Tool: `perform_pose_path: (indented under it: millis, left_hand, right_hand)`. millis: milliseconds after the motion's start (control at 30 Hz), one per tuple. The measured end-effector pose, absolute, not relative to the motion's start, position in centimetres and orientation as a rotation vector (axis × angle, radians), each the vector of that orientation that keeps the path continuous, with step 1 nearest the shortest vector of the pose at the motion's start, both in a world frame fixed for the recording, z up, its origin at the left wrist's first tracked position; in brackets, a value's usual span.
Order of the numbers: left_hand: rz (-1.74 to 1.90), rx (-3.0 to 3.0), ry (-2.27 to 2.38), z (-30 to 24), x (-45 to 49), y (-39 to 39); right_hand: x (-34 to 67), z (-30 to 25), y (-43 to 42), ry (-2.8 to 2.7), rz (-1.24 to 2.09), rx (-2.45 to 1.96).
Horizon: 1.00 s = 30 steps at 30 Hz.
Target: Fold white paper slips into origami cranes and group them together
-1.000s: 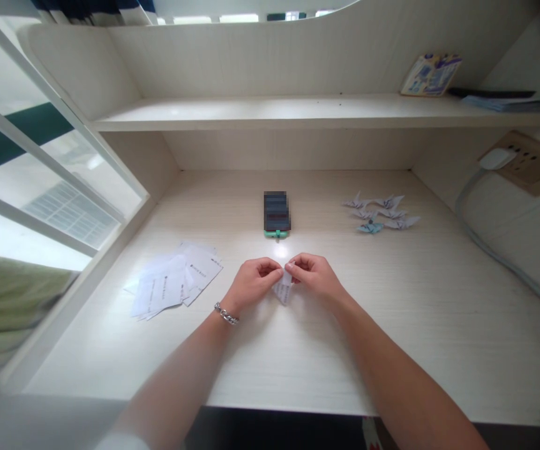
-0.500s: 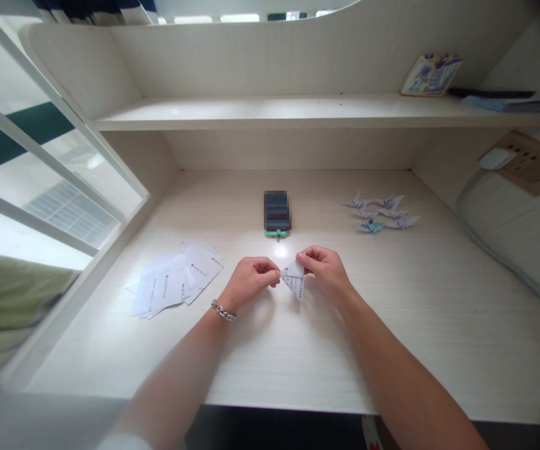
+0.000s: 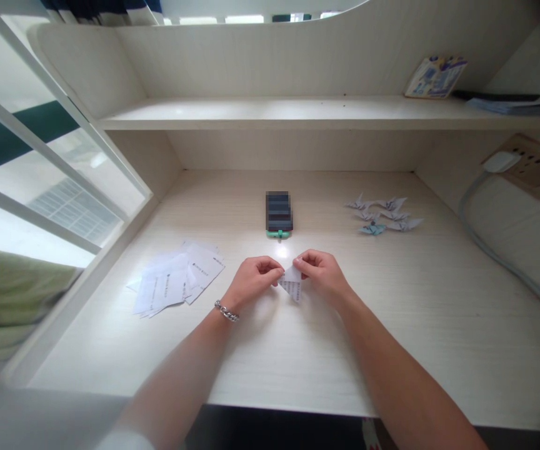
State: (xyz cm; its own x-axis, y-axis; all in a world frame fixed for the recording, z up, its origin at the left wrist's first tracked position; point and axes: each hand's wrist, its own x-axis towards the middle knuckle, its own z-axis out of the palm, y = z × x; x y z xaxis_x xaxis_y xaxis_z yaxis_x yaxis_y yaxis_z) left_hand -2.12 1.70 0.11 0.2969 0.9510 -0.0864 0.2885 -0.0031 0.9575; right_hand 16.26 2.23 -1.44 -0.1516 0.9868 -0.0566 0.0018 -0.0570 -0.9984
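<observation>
A small folded paper (image 3: pixel 292 285), white with printed text on its lower part, hangs between my two hands over the desk, one corner pointing down towards me. My left hand (image 3: pixel 257 279) pinches its left corner between thumb and fingertips; a silver chain bracelet (image 3: pixel 227 311) circles that wrist. On the opposite side my right hand (image 3: pixel 322 272) grips the upper right corner with thumb and forefinger. Several folded paper cranes (image 3: pixel 385 215), mostly white and one pale blue, stand grouped to the right. Loose printed paper sheets (image 3: pixel 167 281) lie in an overlapping pile to the left.
Beyond my hands a dark phone (image 3: pixel 279 211) with a green edge lies on the desk (image 3: pixel 270 375). A shelf (image 3: pixel 242 111) runs across the back, bearing a small box (image 3: pixel 435 77). At the right, a grey cable (image 3: pixel 495 256) drops from a wall socket (image 3: pixel 535 165).
My right hand has shifted slightly left, closer to my left hand. The folded paper is turned a little, and its right corner is more covered by my fingers.
</observation>
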Motion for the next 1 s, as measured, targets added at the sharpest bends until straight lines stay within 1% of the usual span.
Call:
perform_pose_path:
  millis: [133,367,600,767,867,1000]
  left_hand:
    - [0.765,1.611,1.212,0.0,-1.7,1.6]
    - [0.740,1.595,1.173,0.2,-2.5,1.7]
    - [0.860,1.410,1.134,-0.2,-2.2,1.9]
    - [0.942,1.370,1.132,-0.7,-1.8,2.1]
    - [1.025,1.357,1.171,-0.9,-2.0,2.3]
    - [0.974,1.495,1.209,-0.9,-2.0,2.0]
  right_hand:
    - [15.4,-1.8,2.0,-1.318,1.382,-1.167]
    - [16.7,-1.2,2.4,-1.133,1.356,-1.180]
    - [16.8,-0.8,2.5,-0.975,1.289,-1.189]
    - [16.3,-1.4,2.3,-1.092,1.304,-1.185]
    - [16.3,-1.6,2.3,-1.253,1.316,-1.211]
    - [16.1,-1.1,1.8,-1.548,1.223,-1.261]
